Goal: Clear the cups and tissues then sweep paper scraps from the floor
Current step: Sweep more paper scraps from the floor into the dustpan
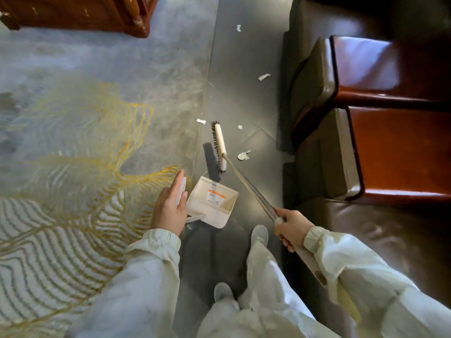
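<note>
My right hand [290, 228] grips the long handle of a broom [220, 147], whose white head with dark bristles rests on the grey tile floor ahead of me. My left hand [169, 211] holds the upright handle of a white dustpan [212, 203], fingers extended along it. The pan sits on the tiles just in front of my feet, its mouth facing the broom head. White paper scraps lie on the tiles: one [244, 155] right of the broom head, one [200, 121] beyond it, and further ones [264, 76] up the aisle.
A grey rug with gold line patterns [97, 147] covers the floor on the left. Brown leather seats with wooden arms [380, 98] line the right side. A dark wooden cabinet [85, 13] stands at the far left. My two feet stand on the tile strip.
</note>
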`<state>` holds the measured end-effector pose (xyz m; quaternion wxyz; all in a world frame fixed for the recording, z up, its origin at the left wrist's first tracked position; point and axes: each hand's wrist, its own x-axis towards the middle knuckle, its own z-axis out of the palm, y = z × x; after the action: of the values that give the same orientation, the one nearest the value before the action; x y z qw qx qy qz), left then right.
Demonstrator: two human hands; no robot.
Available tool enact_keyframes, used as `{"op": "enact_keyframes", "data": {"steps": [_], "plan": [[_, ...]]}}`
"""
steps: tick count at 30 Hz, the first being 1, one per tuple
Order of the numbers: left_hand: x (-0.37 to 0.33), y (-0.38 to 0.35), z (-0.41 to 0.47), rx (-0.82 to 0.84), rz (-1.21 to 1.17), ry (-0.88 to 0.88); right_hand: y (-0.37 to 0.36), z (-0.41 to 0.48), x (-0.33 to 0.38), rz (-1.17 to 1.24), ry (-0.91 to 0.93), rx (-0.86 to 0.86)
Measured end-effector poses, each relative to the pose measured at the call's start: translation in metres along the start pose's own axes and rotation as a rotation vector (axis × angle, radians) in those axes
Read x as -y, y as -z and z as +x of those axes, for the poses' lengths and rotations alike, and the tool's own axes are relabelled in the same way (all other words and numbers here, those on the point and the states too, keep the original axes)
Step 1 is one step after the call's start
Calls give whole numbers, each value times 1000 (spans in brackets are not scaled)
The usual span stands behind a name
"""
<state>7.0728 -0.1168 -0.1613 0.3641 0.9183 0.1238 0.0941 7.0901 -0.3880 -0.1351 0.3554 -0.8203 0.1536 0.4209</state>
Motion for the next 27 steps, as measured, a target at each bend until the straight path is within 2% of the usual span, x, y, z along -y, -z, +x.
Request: {"op": "enact_keyframes", "data": {"steps": [4, 12, 18, 22, 27], "plan": [[-24, -25, 60, 2, 7, -18, 52, 51, 16, 9, -48, -79], [-59, -95, 193, 112, 77, 11, 158, 166, 49, -171, -145, -54], [-62, -112, 257, 18, 149, 122, 163, 191, 79, -217, -112, 125], [-72, -120, 268, 25, 138, 134, 179, 176, 93, -109, -111, 305], [-71, -115, 275, -17, 143, 189, 215, 165, 118, -71, -55, 346]]}}
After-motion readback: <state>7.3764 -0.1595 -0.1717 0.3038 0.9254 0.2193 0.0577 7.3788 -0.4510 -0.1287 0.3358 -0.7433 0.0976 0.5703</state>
